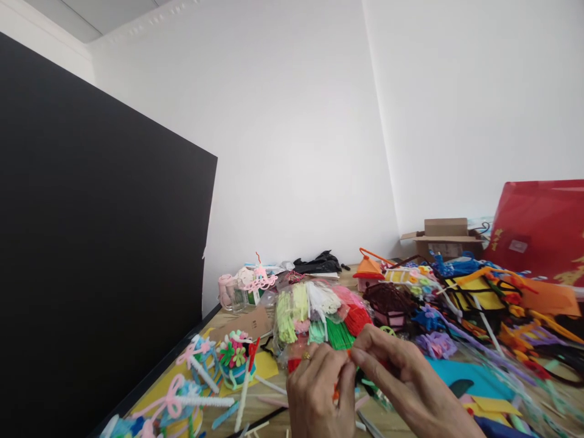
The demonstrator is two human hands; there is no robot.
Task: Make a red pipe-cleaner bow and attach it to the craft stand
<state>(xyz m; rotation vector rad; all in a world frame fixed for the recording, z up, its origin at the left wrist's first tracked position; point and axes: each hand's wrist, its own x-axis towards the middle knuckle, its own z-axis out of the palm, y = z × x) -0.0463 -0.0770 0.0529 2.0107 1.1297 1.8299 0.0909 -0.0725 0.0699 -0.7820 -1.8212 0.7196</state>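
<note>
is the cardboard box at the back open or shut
Open: the cardboard box has its top flaps raised and spread outward, not folded closed. Its contents can't be seen from this view.

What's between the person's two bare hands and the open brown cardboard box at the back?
Head view: a dark brown pipe-cleaner craft and colourful pipe-cleaner shapes lie between the left hand, the right hand and the brown cardboard box.
</note>
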